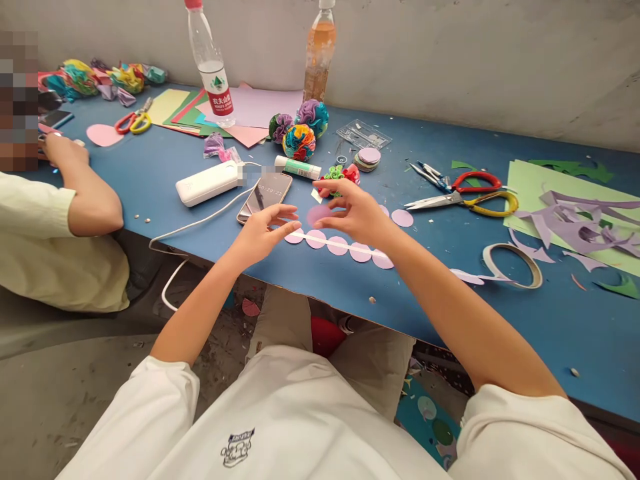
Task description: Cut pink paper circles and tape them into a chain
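A row of several small purple paper circles (338, 246) lies along the table's near edge, with a narrow white strip of tape (327, 241) running across them. My left hand (263, 233) is at the row's left end, thumb and fingers apart, its thumb over or beside the leftmost circle. Above the row, my right hand (357, 210) has a loose purple paper circle (317, 215), blurred by motion, at its thumb and fingertips. More purple circles (403, 218) lie behind the right wrist. Off to the right is a tape roll (513, 265), a strip trailing from it towards my forearm.
Scissors (463, 195) lie right of my hands, near purple paper scraps (590, 220). A phone (265, 197), power bank (209, 183), glue stick (298, 167) and paper-flower balls (299, 141) sit behind. Two bottles (215, 87) stand farther back. Another person's arm (95, 193) rests at left.
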Tool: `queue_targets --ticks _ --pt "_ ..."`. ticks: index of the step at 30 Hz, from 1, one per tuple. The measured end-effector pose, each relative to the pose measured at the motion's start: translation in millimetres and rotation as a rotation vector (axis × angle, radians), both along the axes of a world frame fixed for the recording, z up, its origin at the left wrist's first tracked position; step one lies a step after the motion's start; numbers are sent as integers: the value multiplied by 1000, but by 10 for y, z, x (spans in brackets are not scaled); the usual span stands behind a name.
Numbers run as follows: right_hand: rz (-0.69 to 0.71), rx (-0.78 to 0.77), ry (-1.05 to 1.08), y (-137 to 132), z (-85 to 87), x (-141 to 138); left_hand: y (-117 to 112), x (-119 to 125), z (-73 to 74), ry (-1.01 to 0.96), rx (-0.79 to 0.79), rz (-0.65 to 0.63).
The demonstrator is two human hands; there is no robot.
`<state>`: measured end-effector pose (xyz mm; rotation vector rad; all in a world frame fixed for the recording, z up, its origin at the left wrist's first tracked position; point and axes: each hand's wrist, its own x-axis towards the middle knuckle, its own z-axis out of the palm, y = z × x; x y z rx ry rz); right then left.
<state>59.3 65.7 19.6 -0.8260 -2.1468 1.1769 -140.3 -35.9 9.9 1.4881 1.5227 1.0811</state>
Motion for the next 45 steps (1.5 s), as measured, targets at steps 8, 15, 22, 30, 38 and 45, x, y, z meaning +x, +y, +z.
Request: queue_targets --ticks 8,15,22,30,38,45 --pt "172 215 -150 -196 -183 -373 -159 -323 -44 -172 36 328" --pt "221 550 -476 -224 -311 -350 -479 -377 -66 -18 13 443" --pt "257 879 -633 -337 -228 -362 -602 -350 -88 70 41 467" --pt "204 916 -640 -291 -318 -443 -523 -327 -154 45 18 425" --pt "-29 979 -591 -301 -506 -398 -227 -181 -204 175 -79 341" --pt "11 1111 -477 -289 -545 -360 -168 -11 -338 628 88 318"
